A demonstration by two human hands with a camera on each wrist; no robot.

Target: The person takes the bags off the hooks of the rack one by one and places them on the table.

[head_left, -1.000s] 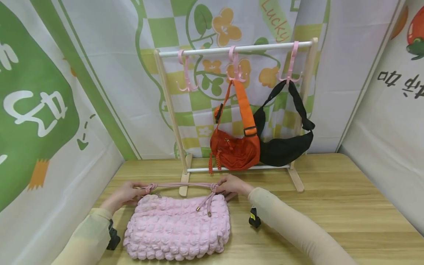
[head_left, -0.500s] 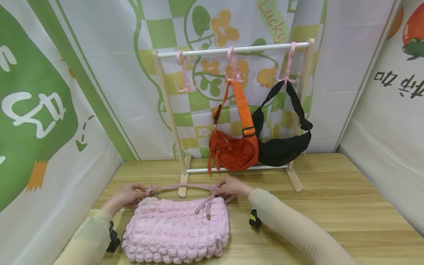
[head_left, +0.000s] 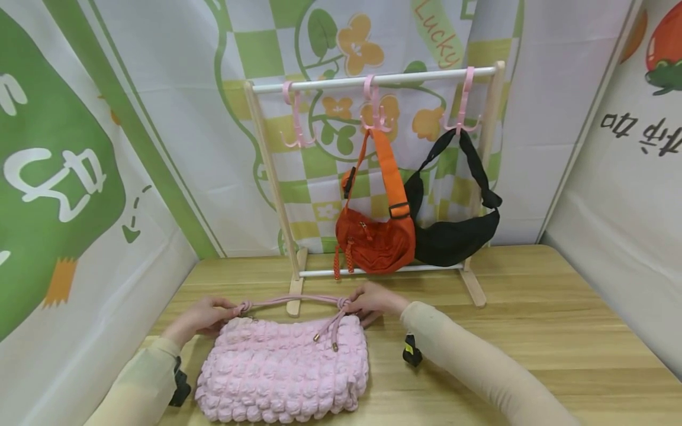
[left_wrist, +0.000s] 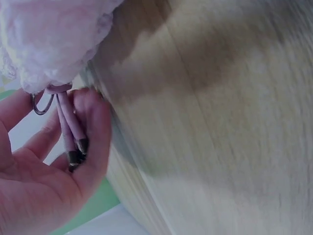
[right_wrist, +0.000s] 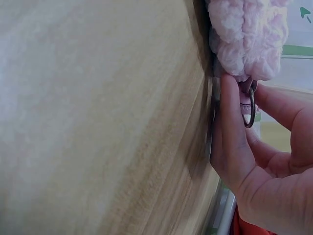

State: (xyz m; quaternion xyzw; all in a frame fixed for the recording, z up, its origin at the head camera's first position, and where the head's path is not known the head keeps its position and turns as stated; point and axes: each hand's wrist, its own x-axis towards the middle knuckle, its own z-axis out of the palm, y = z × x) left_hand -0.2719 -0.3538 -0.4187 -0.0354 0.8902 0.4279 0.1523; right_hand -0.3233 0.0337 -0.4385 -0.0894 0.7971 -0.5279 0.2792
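A pink puffy handbag [head_left: 282, 367] lies on the table in front of me, its knotted cord strap [head_left: 295, 297] arching slightly above the top edge. At the strap's left end, my left hand [head_left: 202, 316] holds the knot between thumb and fingers. My right hand [head_left: 373, 302] pinches the right knot, where two metal-tipped cord ends [head_left: 333, 331] hang over the bag. In the left wrist view, the fingers curl around cord ends [left_wrist: 71, 122] beside a metal ring [left_wrist: 43, 104]. The right wrist view has a metal ring [right_wrist: 250, 110] between thumb and fingers at the bag's corner.
Behind the bag stands a wooden rack with a white top bar [head_left: 330, 83] and pink hooks. An orange-red bag [head_left: 378, 239] hangs from the middle hook, a black bag [head_left: 453, 242] from the right hook. The left hook [head_left: 297, 121] carries nothing. Printed cloth surrounds the wooden table [head_left: 533, 331].
The strap has gone from nearly straight to slightly arched between my hands. The bag sits marginally lower in the head view. Both hands keep their hold.
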